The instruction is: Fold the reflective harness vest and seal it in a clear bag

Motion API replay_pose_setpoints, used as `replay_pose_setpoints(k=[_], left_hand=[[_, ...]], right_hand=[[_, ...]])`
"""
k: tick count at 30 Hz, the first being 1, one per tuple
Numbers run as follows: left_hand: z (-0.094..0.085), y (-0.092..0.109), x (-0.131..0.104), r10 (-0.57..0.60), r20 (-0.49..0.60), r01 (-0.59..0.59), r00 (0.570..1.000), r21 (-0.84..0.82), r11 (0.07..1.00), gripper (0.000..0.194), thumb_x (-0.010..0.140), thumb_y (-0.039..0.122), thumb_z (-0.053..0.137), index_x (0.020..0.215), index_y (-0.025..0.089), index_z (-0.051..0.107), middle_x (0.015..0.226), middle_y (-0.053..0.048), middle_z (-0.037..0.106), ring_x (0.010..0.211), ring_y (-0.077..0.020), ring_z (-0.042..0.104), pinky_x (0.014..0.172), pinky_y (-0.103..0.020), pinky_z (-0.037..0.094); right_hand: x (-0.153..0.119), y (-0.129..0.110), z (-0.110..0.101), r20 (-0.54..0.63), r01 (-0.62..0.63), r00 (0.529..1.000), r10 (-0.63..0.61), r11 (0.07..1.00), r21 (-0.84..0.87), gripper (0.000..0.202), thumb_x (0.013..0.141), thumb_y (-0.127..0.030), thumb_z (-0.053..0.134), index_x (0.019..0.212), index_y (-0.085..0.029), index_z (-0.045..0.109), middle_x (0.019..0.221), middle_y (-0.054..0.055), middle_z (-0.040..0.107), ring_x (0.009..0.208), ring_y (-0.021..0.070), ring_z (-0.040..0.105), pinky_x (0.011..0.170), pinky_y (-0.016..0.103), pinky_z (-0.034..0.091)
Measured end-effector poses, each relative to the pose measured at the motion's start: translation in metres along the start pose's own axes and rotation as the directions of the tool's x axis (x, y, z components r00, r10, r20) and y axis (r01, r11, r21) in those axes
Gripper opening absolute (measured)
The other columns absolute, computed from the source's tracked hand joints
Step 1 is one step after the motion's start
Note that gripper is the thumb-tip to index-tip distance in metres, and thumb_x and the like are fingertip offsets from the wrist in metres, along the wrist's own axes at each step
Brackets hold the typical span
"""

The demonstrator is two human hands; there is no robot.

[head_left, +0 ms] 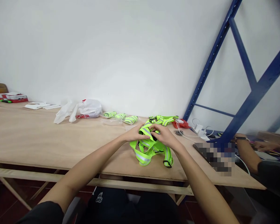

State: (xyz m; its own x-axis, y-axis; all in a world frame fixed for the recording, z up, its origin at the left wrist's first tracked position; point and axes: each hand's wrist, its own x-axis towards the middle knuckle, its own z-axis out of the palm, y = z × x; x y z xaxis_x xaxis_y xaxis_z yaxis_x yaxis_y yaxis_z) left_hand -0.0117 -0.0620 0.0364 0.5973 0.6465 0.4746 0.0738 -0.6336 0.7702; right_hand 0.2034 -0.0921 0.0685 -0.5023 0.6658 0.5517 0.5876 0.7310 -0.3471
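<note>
A tangle of neon yellow-green straps with silver reflective stripes and black buckles [143,158] lies near the front edge of the wooden table, its upper part raised between my hands. My left hand [135,133] grips the straps from the left, its thumb laid over a striped band. From the right, my right hand [163,134] has its fingers curled on the same straps near a black part. More straps of the same kind [164,119] lie just behind, towards the wall.
Along the wall are three rolled neon bundles [131,120], a white plastic bag [91,108], papers [37,106] and a red-white box [11,97]. To the right are a red pouch [182,123], white cables and chargers [198,128], a blue frame [244,109] and another person's arm [246,152].
</note>
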Motion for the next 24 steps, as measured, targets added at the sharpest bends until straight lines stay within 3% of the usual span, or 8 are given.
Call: replay_pose_setpoints(k=[5, 9, 13, 24], left_hand=[[0.0, -0.01, 0.003, 0.039, -0.054, -0.041, 0.998, -0.045, 0.998, 0.063, 0.078, 0.035, 0.077, 0.134, 0.019, 0.055, 0.134, -0.009, 0.06, 0.127, -0.0307, 0.052, 0.111, -0.045, 0.037], [0.005, -0.017, 0.005, 0.07, -0.1, -0.081, 0.993, -0.112, 0.99, 0.057, 0.078, 0.037, 0.076, 0.13, 0.019, 0.058, 0.133, -0.01, 0.061, 0.126, -0.0306, 0.052, 0.11, -0.045, 0.038], [0.007, -0.02, 0.004, 0.012, -0.135, -0.033, 0.991, -0.156, 0.987, 0.056, 0.08, 0.039, 0.075, 0.129, 0.018, 0.058, 0.129, -0.011, 0.063, 0.119, -0.0305, 0.057, 0.102, -0.043, 0.044], [0.009, -0.028, 0.004, 0.037, -0.091, -0.05, 0.995, -0.152, 0.987, 0.06, 0.08, 0.044, 0.075, 0.131, 0.019, 0.056, 0.136, -0.012, 0.059, 0.128, -0.0306, 0.053, 0.109, -0.045, 0.039]], right_hand=[[-0.006, 0.007, -0.008, -0.118, 0.003, 0.993, -0.004, 1.0, -0.009, 0.008, 0.087, -0.026, 0.057, 0.081, -0.021, 0.06, 0.079, 0.003, 0.066, 0.077, 0.0194, 0.062, 0.075, 0.033, 0.05], [-0.017, 0.011, -0.008, -0.116, 0.09, 0.987, -0.109, 0.983, -0.163, 0.013, 0.09, -0.027, 0.056, 0.095, -0.023, 0.067, 0.106, 0.008, 0.071, 0.102, 0.0255, 0.065, 0.091, 0.042, 0.051], [-0.028, 0.011, -0.005, -0.101, 0.093, 0.986, -0.13, 0.946, -0.312, 0.026, 0.088, -0.026, 0.06, 0.113, -0.025, 0.066, 0.13, 0.011, 0.064, 0.12, 0.0294, 0.06, 0.098, 0.047, 0.051], [-0.035, 0.017, 0.01, -0.036, 0.005, 0.999, -0.025, 0.884, -0.467, 0.032, 0.083, -0.022, 0.067, 0.115, -0.022, 0.062, 0.136, 0.012, 0.061, 0.123, 0.0309, 0.059, 0.091, 0.047, 0.056]])
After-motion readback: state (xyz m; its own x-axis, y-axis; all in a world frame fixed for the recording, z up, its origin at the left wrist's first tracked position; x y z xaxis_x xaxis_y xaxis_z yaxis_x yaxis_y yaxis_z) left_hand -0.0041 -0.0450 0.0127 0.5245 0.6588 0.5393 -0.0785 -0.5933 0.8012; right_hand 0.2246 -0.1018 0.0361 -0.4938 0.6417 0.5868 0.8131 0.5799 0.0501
